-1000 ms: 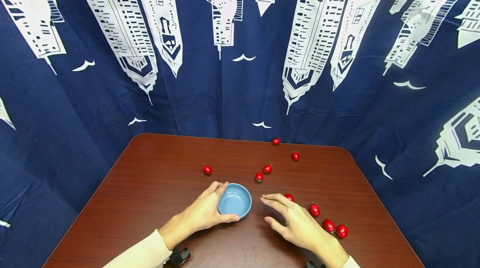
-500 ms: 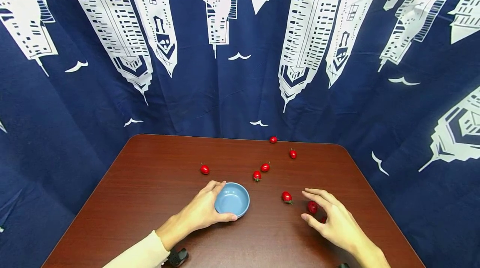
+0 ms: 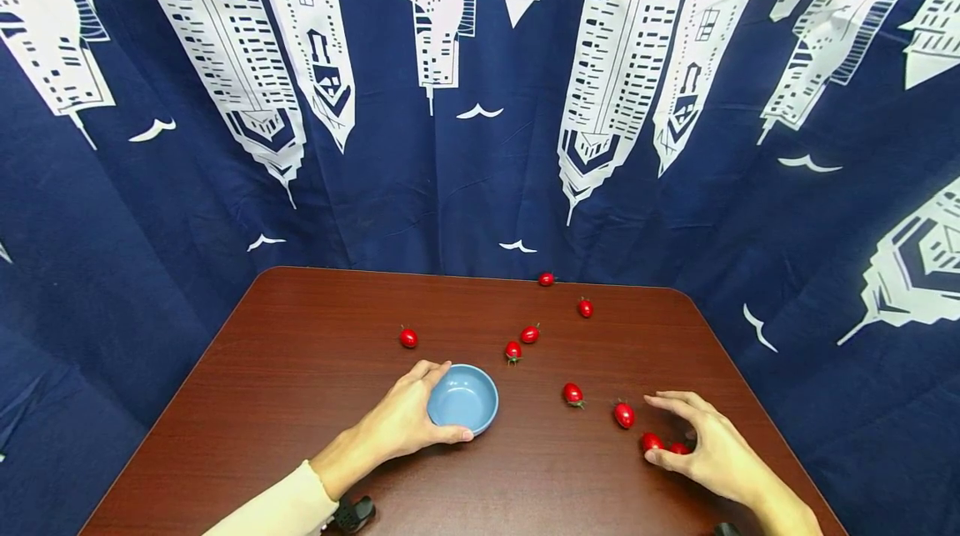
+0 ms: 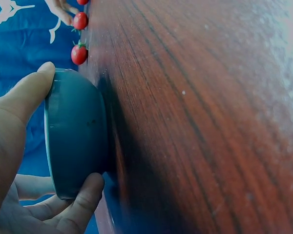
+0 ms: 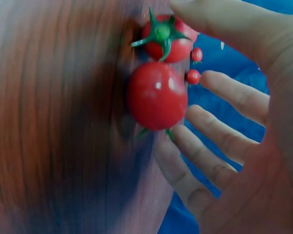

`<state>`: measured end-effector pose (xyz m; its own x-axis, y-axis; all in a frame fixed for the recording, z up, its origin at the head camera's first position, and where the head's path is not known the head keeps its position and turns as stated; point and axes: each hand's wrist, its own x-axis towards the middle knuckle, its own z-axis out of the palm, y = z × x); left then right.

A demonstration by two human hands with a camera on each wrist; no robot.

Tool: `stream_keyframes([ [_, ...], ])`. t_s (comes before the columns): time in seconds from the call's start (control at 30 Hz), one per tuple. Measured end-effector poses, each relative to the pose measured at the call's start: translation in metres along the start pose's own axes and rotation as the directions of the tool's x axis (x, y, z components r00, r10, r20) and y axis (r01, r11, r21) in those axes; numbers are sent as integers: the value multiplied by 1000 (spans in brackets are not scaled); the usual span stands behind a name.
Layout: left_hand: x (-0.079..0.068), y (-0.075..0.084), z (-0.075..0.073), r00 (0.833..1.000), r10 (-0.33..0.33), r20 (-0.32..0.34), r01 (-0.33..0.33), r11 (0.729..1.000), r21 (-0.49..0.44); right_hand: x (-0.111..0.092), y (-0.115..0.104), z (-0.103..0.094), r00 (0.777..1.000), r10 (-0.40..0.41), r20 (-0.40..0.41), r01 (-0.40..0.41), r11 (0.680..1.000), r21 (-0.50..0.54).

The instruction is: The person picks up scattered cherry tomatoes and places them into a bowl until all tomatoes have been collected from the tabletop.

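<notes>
Head view shows the left hand (image 3: 403,418) clamped on a round, glossy blue ceramic-looking bowl (image 3: 465,399), thumb at six o'clock, fingertips near eleven, while the right hand (image 3: 714,446) curves, fingers apart, around two oval red tomatoes (image 3: 651,441) between three and four o'clock of the bowl; whether its thumb touches one is unclear. An uneven pinch could squeeze one aside and roll its neighbour across the brown wood-grained tabletop (image 3: 330,315).

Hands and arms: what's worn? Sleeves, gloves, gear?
Left hand and right hand: bare, no gloves. Left arm: plain off-white sleeve, black device by the wrist. Right arm: no sleeve in view; small dark piece near the wrist, cut off by the frame.
</notes>
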<state>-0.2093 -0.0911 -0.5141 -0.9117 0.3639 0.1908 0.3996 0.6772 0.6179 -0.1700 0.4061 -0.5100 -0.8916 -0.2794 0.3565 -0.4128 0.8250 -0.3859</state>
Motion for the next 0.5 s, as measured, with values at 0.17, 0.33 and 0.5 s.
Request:
stream_keyframes([
  [0.17, 0, 0, 0, 1000, -3, -1, 3, 1000, -7, -3, 9, 2, 1000, -9, 10, 9, 999, 38],
  [0.33, 0, 1, -1, 1000, -6, 0, 6, 1000, -9, -7, 13, 1, 1000, -12, 24, 10, 996, 87],
  [0.5, 0, 1, -2, 1000, -13, 1, 13, 1000, -12, -10, 18, -1, 998, -52, 29, 49, 993, 105],
])
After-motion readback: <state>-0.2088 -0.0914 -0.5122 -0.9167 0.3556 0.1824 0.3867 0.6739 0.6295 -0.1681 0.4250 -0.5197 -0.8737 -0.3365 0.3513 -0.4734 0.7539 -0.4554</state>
